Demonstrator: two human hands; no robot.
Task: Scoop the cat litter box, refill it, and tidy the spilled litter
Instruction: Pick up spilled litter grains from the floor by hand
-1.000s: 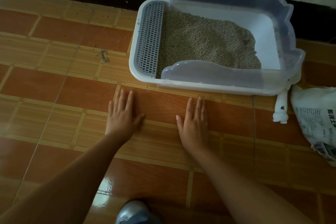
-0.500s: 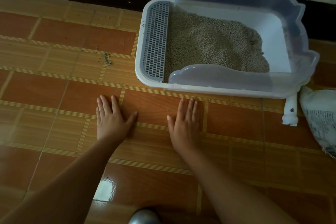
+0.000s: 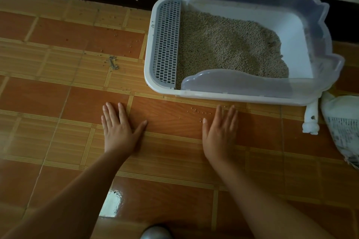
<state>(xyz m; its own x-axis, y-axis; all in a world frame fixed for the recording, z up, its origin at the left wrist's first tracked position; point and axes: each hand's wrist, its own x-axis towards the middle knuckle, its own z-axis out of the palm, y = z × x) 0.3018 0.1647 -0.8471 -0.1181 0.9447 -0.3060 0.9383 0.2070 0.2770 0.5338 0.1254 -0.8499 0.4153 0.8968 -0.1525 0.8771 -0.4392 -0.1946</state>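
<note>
A white litter box (image 3: 194,94) with a translucent raised rim and a grey grid step (image 3: 166,41) stands at the upper right on the tiled floor. Beige litter (image 3: 223,44) is heaped inside it. My left hand (image 3: 119,129) lies flat on the floor, fingers spread, holding nothing. My right hand (image 3: 219,132) lies flat too, just in front of the box. A few spilled litter grains (image 3: 196,111) sit on the tile between my hands. More grains (image 3: 116,35) are scattered left of the box.
A white scoop handle (image 3: 310,120) sticks out beside the box's right corner. A white printed litter bag (image 3: 343,128) lies at the right edge. A small dark chain-like scrap (image 3: 113,62) rests on the tiles at the left. A grey rounded object (image 3: 155,232) shows at the bottom edge.
Both hands have slid apart across the floor, the left hand leftward and the right hand rightward, staying flat. The view has shifted, so the box sits further right.
</note>
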